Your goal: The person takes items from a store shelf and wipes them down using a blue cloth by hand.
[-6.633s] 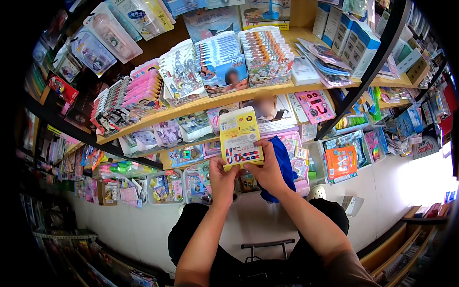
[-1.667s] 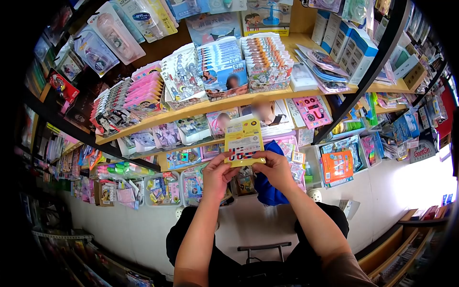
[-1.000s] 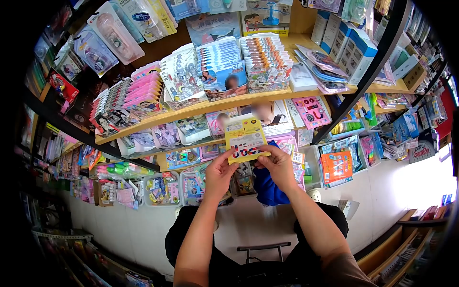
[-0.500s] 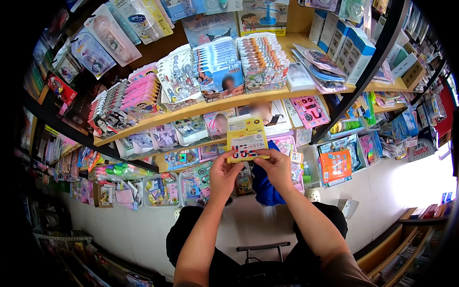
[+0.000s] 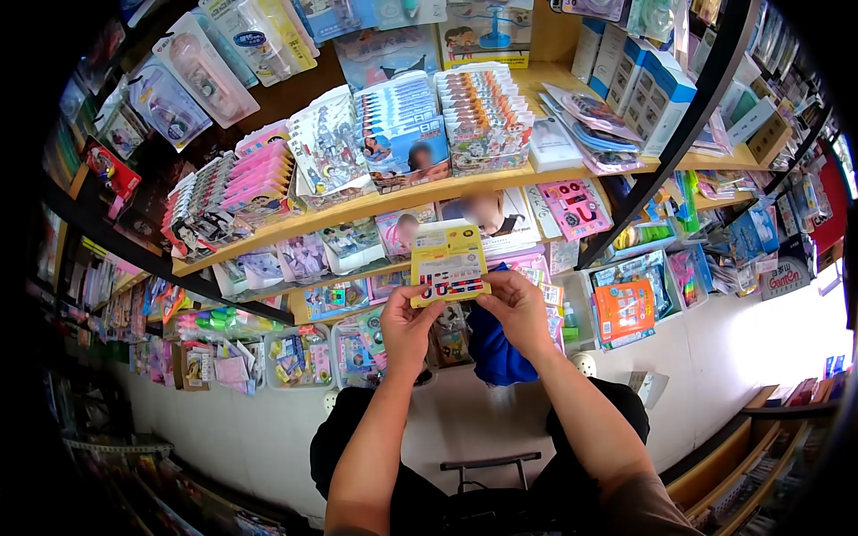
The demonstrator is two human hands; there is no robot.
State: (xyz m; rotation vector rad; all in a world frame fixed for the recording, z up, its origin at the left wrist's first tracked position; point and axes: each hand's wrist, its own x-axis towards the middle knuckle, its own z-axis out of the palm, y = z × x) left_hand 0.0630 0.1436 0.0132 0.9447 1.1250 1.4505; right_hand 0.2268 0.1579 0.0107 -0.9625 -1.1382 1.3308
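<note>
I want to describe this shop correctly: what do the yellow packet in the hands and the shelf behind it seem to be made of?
The yellow packet looks like printed card or thin paperboard, possibly film-wrapped: flat, stiff, straight edges, slight sheen. The shelf looks like light wood or wood-look laminate: pale tan, matt, with a plain front edge. Both hands, left hand and right hand, pinch the packet's lower edge.

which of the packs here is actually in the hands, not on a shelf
The yellow pack with striped print along its lower edge: the left hand and right hand pinch its bottom corners, while every other pack sits on the shelves.
</note>
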